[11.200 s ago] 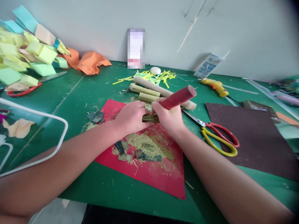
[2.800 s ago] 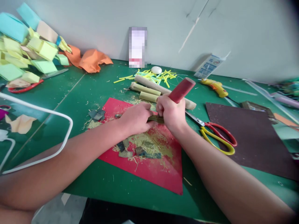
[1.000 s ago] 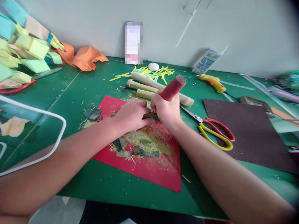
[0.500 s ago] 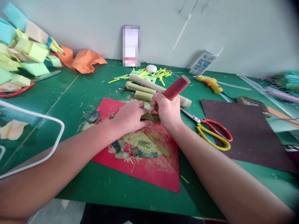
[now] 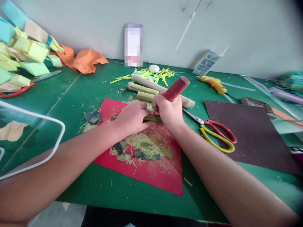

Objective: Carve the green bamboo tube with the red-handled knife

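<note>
The left grip (image 5: 133,116) is closed on a greenish strip (image 5: 151,119), fingers on the far side and thumb on the near. The strip lies over the red sheet (image 5: 170,181), its visible part showing in the gap between the two hands. The right grip (image 5: 169,110) is clenched round a thick red handle (image 5: 177,88), which leans up and to the right; its lower end meets the strip, though the fist hides most of it.

Nearer the person, pale shavings (image 5: 142,138) and dark scraps (image 5: 151,156) litter the sheet — more scraps sit at its left edge, partly on the green surface (image 5: 106,186).

Just beyond the hands lie three rods (image 5: 142,89), the longest passing behind the red handle. Past them are yellow sticks (image 5: 167,75) and a white oval (image 5: 154,68). A blurred panel (image 5: 133,44) stands against the wall (image 5: 94,25).

To the right, scissors (image 5: 219,135) point towards the right grip, their loops overlapping a dark board (image 5: 248,135); a yellow glue gun (image 5: 213,84) lies farther back. On the far left there is a paper heap (image 5: 33,50) — orange paper (image 5: 90,60) beside it.
</note>
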Motion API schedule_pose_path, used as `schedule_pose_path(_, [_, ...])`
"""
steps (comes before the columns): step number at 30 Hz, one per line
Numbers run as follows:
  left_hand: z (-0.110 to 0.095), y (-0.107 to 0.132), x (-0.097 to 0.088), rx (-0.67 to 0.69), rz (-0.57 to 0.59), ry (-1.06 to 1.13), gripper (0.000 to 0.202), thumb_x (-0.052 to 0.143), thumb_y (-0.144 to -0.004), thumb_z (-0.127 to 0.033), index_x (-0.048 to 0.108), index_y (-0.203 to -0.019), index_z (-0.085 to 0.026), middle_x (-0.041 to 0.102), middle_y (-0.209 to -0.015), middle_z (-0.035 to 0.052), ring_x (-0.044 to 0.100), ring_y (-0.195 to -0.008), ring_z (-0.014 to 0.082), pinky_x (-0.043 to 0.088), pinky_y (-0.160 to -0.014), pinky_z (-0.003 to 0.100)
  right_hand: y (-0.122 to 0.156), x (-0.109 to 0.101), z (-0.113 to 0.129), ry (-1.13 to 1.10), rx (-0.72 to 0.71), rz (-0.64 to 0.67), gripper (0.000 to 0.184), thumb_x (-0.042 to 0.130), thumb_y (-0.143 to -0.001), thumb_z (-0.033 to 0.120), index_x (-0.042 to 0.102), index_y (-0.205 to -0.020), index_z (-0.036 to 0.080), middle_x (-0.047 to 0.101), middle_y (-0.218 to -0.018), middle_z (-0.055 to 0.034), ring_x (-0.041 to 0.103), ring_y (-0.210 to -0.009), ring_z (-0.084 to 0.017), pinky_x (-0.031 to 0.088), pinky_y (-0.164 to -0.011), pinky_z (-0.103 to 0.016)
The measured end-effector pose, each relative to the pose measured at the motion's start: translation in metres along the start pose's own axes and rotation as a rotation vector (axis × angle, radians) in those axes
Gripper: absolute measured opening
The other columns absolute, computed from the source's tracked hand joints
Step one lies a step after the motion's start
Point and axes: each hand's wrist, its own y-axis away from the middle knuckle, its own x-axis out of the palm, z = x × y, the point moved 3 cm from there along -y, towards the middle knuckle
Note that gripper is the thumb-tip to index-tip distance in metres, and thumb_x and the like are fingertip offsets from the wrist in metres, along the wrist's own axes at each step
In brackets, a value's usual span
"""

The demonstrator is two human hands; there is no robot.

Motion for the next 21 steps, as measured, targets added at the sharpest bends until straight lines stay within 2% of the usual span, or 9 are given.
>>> schedule_pose_path(5, [0.0, -0.001, -0.001, 0.018, 0.022, 0.037, 0.031, 0.057, -0.089, -0.042, 0.075, -0.095, -0.017, 0.062, -0.088, 0.0084, 0.06, -0.092, 0.0243, 0.049, -0.083, 0.038, 0.003, 0.002, 0.006, -0.025, -0.042, 0.012, 0.023, 0.053, -0.066, 0.014, 0.039, -0.049, 0.023, 0.044, -0.045, 0.0045, 0.039, -0.045, -0.009, 0.034, -0.042, -0.025])
schedule_pose_path(10, [0.0, 0.0, -0.003, -0.021, 0.031, 0.057, 0.032, 0.058, -0.088, -0.044, 0.075, -0.098, -0.018, 0.06, -0.085, 0.0075, 0.059, -0.089, 0.0243, 0.049, -0.078, 0.037, 0.007, 0.002, 0.012, -0.162, -0.012, 0.123, 0.026, 0.047, -0.066, 0.014, 0.038, -0.043, 0.022, 0.038, -0.038, 0.0051, 0.034, -0.038, -0.007, 0.028, -0.038, -0.024])
schedule_pose_path(15, [0.001, 0.001, -0.003, -0.063, 0.024, 0.053, 0.031, 0.062, -0.084, -0.044, 0.076, -0.095, -0.018, 0.056, -0.082, 0.006, 0.057, -0.082, 0.022, 0.046, -0.074, 0.035, 0.003, -0.007, 0.004, -0.18, -0.028, -0.063, 0.024, 0.049, -0.069, 0.014, 0.047, -0.045, 0.02, 0.048, -0.043, 0.0032, 0.041, -0.04, -0.008, 0.031, -0.039, -0.022])
schedule_pose_path(21, [-0.001, 0.001, -0.002, -0.054, 0.003, 0.064, 0.028, 0.063, -0.084, -0.041, 0.075, -0.094, -0.018, 0.057, -0.083, 0.0064, 0.057, -0.084, 0.0222, 0.046, -0.075, 0.035, 0.004, -0.002, 0.004, -0.104, -0.011, 0.003, 0.024, 0.051, -0.07, 0.015, 0.047, -0.047, 0.02, 0.047, -0.042, 0.0033, 0.042, -0.041, -0.008, 0.032, -0.04, -0.022])
